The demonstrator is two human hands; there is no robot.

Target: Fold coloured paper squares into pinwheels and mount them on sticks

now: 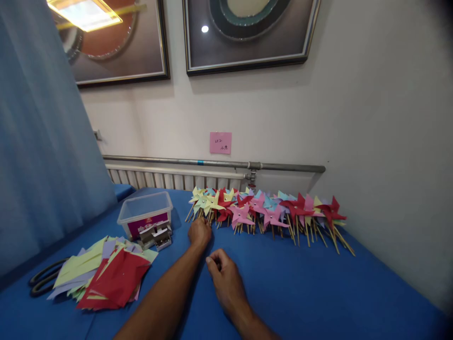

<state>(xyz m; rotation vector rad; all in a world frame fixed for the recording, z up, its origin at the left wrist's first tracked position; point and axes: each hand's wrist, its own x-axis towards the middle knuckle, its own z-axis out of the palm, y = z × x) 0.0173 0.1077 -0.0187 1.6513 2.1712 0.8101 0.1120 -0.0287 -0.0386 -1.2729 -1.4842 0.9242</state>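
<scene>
My left hand (200,233) reaches forward to the left end of a row of paper pinwheels (272,217). Its fingers are closed around the thin stick of a yellow pinwheel (213,202); the fingertips are partly hidden behind the hand. Closer to me, my right hand (225,278) hovers over the blue surface with its fingers curled in and nothing visible in them. The pinwheels are red, pink, yellow, blue and purple, lying close together with their sticks pointing toward me.
On the left are stacked coloured paper sheets (120,278), scissors (44,278) with dark handles, a clear plastic tub (145,208) and a small open box (161,236) of metal bits. Behind the blue-covered table (300,293) run a pipe (170,161) and radiator. A blue curtain (42,132) hangs at left.
</scene>
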